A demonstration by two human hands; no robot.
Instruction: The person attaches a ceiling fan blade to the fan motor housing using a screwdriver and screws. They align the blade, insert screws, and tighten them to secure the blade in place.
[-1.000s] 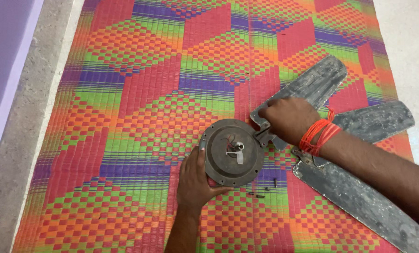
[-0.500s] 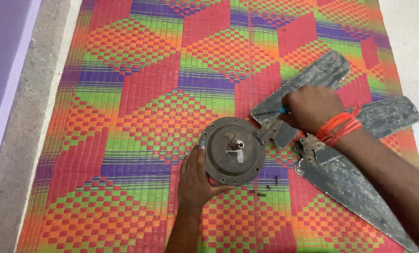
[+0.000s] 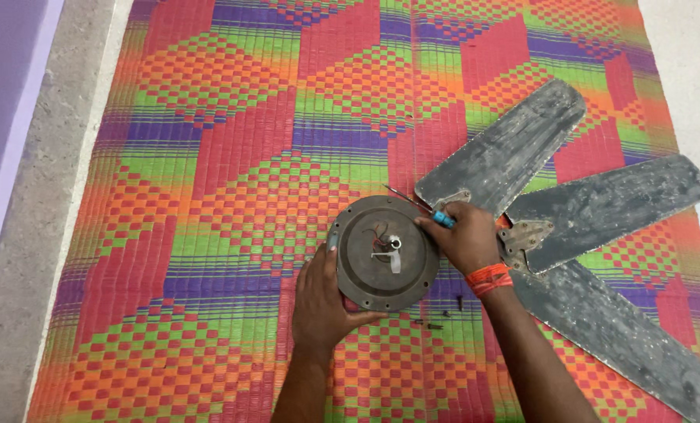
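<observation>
The left hand (image 3: 324,301) is bracing the round fan motor (image 3: 387,252), fingers spread along its rim. The right hand (image 3: 463,235) is pinching a blue-handled screwdriver (image 3: 422,208); holding the housing flat on the mat (image 3: 232,196) should be steadying the tip.

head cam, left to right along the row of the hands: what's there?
Purple wall → grey floor strip → woven mat → left hand → round fan motor housing → right hand gripping a blue-handled screwdriver → fan blades → pale floor.
</observation>
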